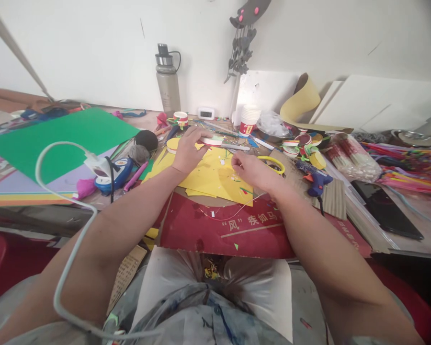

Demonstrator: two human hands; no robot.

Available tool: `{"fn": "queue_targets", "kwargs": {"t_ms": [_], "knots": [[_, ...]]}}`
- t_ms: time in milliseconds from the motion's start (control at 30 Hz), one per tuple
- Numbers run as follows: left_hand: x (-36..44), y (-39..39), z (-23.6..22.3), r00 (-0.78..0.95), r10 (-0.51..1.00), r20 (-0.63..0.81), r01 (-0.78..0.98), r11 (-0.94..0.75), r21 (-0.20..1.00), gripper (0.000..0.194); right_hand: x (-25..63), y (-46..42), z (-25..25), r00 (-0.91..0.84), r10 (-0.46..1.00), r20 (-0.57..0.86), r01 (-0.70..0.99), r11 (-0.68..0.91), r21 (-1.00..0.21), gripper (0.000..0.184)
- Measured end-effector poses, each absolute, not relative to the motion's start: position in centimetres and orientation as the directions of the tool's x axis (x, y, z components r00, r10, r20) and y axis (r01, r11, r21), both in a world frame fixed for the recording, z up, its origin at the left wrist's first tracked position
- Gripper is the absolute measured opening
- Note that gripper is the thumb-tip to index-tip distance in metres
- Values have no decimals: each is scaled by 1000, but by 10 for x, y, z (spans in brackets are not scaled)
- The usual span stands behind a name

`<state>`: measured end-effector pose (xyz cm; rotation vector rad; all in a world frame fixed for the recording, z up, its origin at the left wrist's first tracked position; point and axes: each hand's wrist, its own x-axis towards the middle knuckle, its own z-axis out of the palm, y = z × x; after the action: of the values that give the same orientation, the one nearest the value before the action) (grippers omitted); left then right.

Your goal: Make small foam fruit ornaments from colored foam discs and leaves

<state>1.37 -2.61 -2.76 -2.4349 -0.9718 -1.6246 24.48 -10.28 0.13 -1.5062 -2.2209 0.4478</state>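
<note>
My left hand (188, 148) reaches forward over a sheet of yellow paper (215, 179) and grips a shallow white paper-cup ring with a red band (212, 141) at its fingertips. Closer to me, my right hand (252, 170) rests on the yellow paper with its fingers curled in a pinch; what it holds is too small to make out. A thin pale string (233, 213) runs from under that hand across the red cardboard (230, 230).
Green paper (61, 136) and coloured sheets lie left, beside a blue tape dispenser (113, 175). A grey bottle (167, 81) and stacked paper cups (249, 120) stand at the back. Blue glue gun (318, 182), yellow scissors (273, 164), pipe cleaners (405, 167) and a dark phone (386, 208) fill the right.
</note>
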Motion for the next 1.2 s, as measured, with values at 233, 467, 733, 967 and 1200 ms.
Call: {"fn": "queue_targets", "kwargs": {"t_ms": [233,467,733,967,1200], "knots": [[13,-37,-16,262,358,896,508,-841,187,27,257,-97,8,-25,937,348,748,249,-615,15],[16,-40,-17,334,351,875,502,-852,151,20,258,-97,11,72,838,540,631,381,-675,12],[18,-41,-17,382,281,880,463,-883,80,20,245,-106,13,64,772,632,591,481,-648,15],[24,-45,-19,425,289,858,481,-875,56,21,239,-114,7,-190,684,704,675,612,-412,19],[24,-44,-21,434,242,868,468,-884,12,22,240,-107,-4,-319,585,746,736,648,-193,22]]}}
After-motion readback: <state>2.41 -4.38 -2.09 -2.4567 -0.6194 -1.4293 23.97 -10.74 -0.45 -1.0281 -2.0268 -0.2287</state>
